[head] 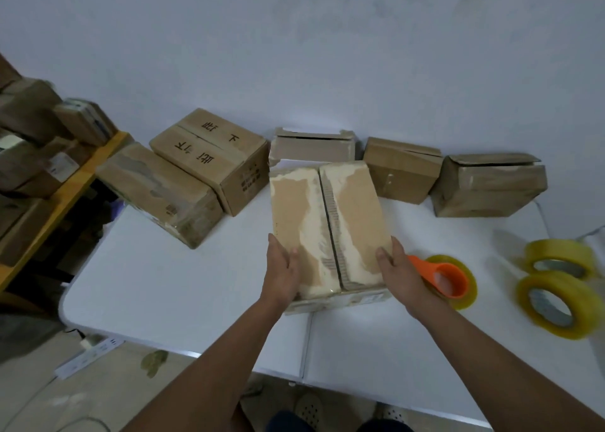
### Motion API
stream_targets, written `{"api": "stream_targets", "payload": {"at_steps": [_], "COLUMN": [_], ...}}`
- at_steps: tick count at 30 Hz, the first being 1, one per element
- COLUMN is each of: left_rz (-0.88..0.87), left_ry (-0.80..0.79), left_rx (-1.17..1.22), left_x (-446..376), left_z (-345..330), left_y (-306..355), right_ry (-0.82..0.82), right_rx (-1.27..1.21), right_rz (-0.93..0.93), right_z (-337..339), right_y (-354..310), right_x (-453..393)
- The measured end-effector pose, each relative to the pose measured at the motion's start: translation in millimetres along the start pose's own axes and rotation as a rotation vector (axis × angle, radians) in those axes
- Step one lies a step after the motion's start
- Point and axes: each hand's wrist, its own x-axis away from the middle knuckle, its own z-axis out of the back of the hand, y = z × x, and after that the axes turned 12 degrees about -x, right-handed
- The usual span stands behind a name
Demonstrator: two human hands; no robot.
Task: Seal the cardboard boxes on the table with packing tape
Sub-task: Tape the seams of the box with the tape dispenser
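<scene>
Holding the box (329, 225) by its near end, both hands sit flat against its sides: the left hand (282, 268) presses the left edge with its thumb laid on the top flap, and the right hand (397, 268) presses the right edge the same way, fingers fairly straight, not curled round anything. This box lies at the centre of the table (183, 287), its two top flaps folded down and meeting along a middle seam that carries no tape yet; pale torn patches mark where old tape was peeled away.

Trouble looks likeliest at that seam. With no hand free, the flaps may spring up once the grip eases, and fresh tape may bond poorly to the ragged, fuzzy paper, so it could lift. The tape dispenser (448, 279), orange-handled and loaded with a roll, lies just beside the right hand at about 3 o'clock from the box; a careless reach could knock it toward the two spare rolls of tape (556, 287) farther out at 3 o'clock.

Behind, from 10 to 2 o'clock, five more boxes stand in a row. The printed box (212, 156) and the taped box (157, 192) at 10 o'clock are closed. The three toward 12 and 2 o'clock have flaps slightly ajar (487, 186). What any of them holds cannot be seen.
</scene>
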Motion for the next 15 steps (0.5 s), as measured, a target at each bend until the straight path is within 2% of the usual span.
{"api": "stream_targets", "payload": {"at_steps": [5,12,15], "left_rz": [0.014,0.083,0.125], "left_ry": [0.040,0.154,0.253], "left_rx": [-0.020,-0.044,-0.047], "left_x": [25,81,105], "left_z": [-5,-16,-18], "left_y": [-11,-19,-31], "right_ry": [-0.019,-0.218,-0.334], "right_rx": [0.031,0.078,0.083], "right_rz": [0.051,0.066,0.070], "right_z": [3,13,12], "right_y": [13,19,21], "right_x": [13,30,38]}}
